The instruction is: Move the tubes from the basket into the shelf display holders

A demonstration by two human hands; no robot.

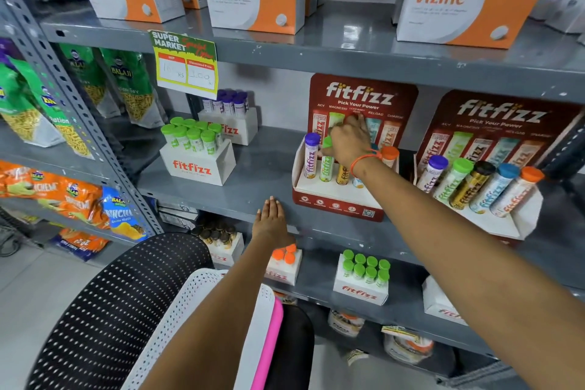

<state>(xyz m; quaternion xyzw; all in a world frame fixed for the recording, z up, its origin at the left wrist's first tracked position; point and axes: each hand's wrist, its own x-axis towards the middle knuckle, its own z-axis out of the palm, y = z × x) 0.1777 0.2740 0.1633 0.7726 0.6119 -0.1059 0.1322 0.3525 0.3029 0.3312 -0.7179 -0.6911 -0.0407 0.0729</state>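
Right hand (346,139) seemingly closed around green-capped tube (326,161) in red display holder (335,203); left hand (272,218) flat, fingers spread, on shelf edge (221,199)

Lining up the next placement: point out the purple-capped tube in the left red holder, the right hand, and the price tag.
Purple-capped tube (311,155), head view, on its label.
Right hand (348,139), head view, back of the hand.
Price tag (186,65), head view, centre of the card.

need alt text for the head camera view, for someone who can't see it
A person's right hand reaches into a red fitfizz display holder on a grey shelf, its fingers around a green-capped tube beside a purple-capped tube. The left hand rests flat on the shelf edge above a perforated basket.
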